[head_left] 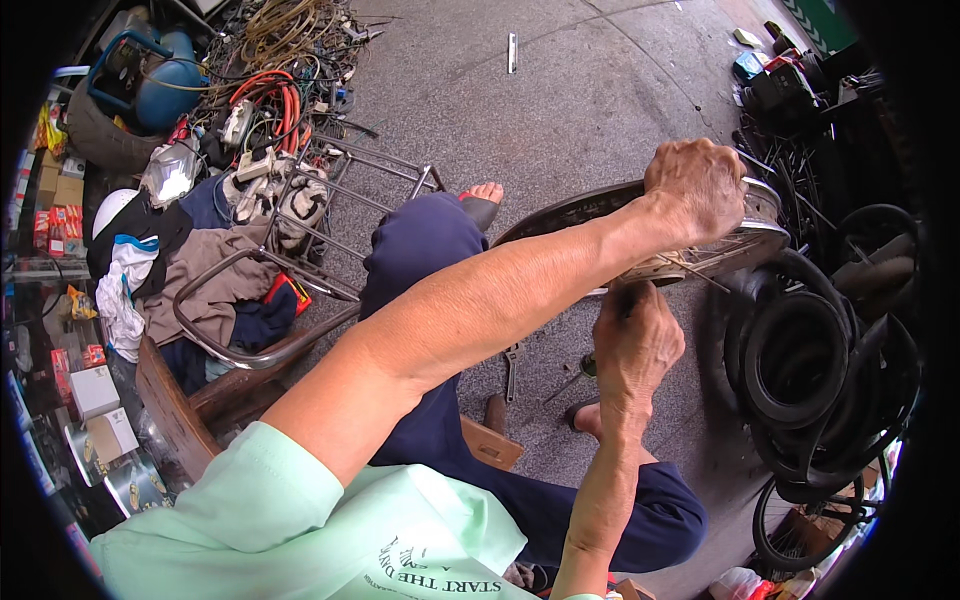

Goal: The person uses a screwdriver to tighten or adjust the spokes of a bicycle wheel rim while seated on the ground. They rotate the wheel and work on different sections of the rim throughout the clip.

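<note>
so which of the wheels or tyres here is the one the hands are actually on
The metal wheel rim across the lap: the left hand grips its top edge, the right hand is just under it. The black tyres piled at right lie untouched.

Grey concrete floor (590, 110), cluttered workshop edges

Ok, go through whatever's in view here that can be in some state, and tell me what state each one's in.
Left hand: closed over the wheel rim, gripping it.
Right hand: fisted under the rim; what it holds is hidden.
Wheel rim: bare metal, held up off the ground.
Tyres: off any wheel, piled loose.
Wrench: lying untouched on the ground.
</note>
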